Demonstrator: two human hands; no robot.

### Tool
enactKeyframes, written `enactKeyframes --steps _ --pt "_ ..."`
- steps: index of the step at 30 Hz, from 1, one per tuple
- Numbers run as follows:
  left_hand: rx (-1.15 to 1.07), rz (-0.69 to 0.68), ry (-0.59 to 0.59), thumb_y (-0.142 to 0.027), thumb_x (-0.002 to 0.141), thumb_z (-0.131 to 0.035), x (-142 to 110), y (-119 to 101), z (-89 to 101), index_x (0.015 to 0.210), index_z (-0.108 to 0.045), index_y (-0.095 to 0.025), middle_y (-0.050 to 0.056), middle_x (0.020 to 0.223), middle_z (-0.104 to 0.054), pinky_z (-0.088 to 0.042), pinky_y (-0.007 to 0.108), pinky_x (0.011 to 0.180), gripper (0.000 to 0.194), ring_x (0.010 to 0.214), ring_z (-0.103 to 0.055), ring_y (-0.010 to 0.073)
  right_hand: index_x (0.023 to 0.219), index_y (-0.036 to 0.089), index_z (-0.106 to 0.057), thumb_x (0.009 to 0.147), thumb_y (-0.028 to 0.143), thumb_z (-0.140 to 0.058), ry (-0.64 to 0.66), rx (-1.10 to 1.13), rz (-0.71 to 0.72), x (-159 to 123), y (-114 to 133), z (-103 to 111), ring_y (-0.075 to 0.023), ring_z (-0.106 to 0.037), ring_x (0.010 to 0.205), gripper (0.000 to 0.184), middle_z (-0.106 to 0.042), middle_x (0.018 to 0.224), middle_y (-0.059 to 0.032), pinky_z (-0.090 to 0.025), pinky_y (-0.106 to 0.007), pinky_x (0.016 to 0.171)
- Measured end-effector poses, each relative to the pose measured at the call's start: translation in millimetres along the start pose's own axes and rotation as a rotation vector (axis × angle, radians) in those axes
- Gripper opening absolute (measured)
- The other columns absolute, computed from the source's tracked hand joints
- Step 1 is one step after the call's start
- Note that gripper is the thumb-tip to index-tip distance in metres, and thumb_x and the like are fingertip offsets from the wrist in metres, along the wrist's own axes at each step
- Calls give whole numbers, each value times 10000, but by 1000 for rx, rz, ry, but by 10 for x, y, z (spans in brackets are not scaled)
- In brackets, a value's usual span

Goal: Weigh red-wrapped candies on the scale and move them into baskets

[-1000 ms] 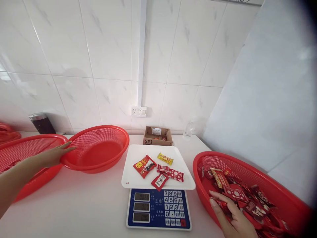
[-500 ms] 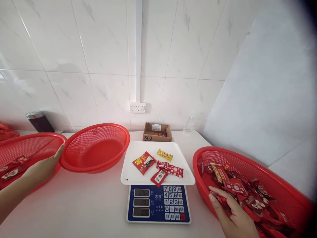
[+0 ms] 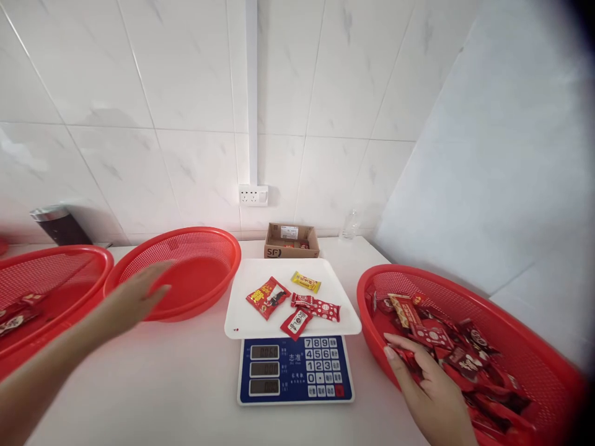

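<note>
My left hand [image 3: 134,294] is in front of the middle red basket [image 3: 227,297], thumb and fingers apart, with nothing in it; motion blurs it slightly. My right hand [image 3: 430,384] is over the near left edge of the right red basket [image 3: 520,310], its thumb and index finger bent close together. Red shows between them, but I cannot make out whether it is a packet. Several wrapped snacks [image 3: 469,362] fill that basket. On the white scale pan [image 3: 260,325] lie a large red packet [image 3: 267,297], a yellow packet [image 3: 305,282] and small red packets [image 3: 297,322].
The scale's blue keypad panel [image 3: 296,371] faces me. Another red basket [image 3: 100,266] with a few packets stands far left. Behind are a small cardboard box [image 3: 292,251], a clear glass [image 3: 349,224], a dark canister [image 3: 62,226] and a wall socket [image 3: 253,195].
My left hand has moved right, from the far left basket's rim to in front of the middle basket. My right hand stays at the right basket. The view has shifted slightly.
</note>
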State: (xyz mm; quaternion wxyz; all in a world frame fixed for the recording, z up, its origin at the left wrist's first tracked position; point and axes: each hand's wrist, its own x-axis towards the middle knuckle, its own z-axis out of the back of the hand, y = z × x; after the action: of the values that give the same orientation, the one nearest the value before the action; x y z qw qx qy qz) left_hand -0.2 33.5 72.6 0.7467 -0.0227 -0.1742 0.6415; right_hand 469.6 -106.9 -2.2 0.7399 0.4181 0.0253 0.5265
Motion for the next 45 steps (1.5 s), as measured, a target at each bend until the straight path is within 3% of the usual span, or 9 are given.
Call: enactKeyframes --steps 3,5,9,15,22,27,31,39,45 --pt "-84 -239 264 -528 913 -279 19 -763 -273 1406 -311 -263 46 1472 -383 -349 402 1065 560 1334 -372 237 900 243 -681 772 553 -482 -2 17 -14 17 38 -11 -247 -677 905 391 -733 970 -64 -552 -322 736" --pt "-82 -350 310 -545 890 -356 58 -1183 -476 1385 -362 -290 34 1484 -366 -308 411 1100 557 1358 -334 237 910 240 -676 771 546 -487 -6 33 -28 23 50 -12 -245 -676 907 386 -733 969 -61 -549 -328 753" --pt "-64 -500 332 -453 874 -437 172 -1602 -838 1359 -411 -300 48 1467 -394 -436 401 1002 509 1280 -448 255 910 233 -671 777 527 -504 -14 73 -16 22 51 2 -239 -675 909 364 -734 973 -64 -548 -323 758" --pt "-19 -514 149 -170 779 -467 297 -1459 -862 1193 -578 -293 25 1353 -523 -412 400 1031 446 1212 -498 245 930 223 -673 801 520 -489 20 97 -3 20 49 21 -240 -671 934 373 -727 1001 -77 -547 -330 771" --pt "62 -252 -85 -369 901 -328 393 -1067 -539 1246 -522 -162 172 1419 -411 -203 664 1054 446 1359 -257 398 975 224 -661 817 512 -482 69 88 -11 18 28 -2 -252 -653 991 374 -712 1056 -79 -534 -353 810" --pt "-12 -566 214 -568 879 -379 185 -1583 -855 1336 -449 -260 52 1445 -428 -320 433 1099 556 1375 -302 250 977 220 -653 823 497 -478 68 85 -4 23 32 -26 -252 -655 983 362 -714 1043 -81 -533 -351 806" --pt "-57 -757 369 -598 885 -318 129 -2077 -1096 1396 -361 -221 75 1467 -392 -303 401 1109 636 1366 -320 243 970 213 -650 823 497 -470 66 93 -1 32 42 -27 -250 -655 983 367 -715 1036 -83 -532 -350 810" --pt "0 -795 343 -497 879 -424 396 -2411 -1282 1137 -579 -153 152 1186 -593 -432 425 932 457 1127 -531 306 979 201 -655 823 498 -470 79 93 5 25 69 -2 -246 -661 963 382 -716 1027 -93 -533 -354 825" --pt "28 -721 306 -353 931 -315 434 -2428 -1344 966 -626 -176 122 1025 -664 -491 340 698 359 917 -633 250 937 206 -668 808 505 -479 53 88 8 25 87 0 -255 -665 954 377 -721 1008 -96 -534 -362 828"
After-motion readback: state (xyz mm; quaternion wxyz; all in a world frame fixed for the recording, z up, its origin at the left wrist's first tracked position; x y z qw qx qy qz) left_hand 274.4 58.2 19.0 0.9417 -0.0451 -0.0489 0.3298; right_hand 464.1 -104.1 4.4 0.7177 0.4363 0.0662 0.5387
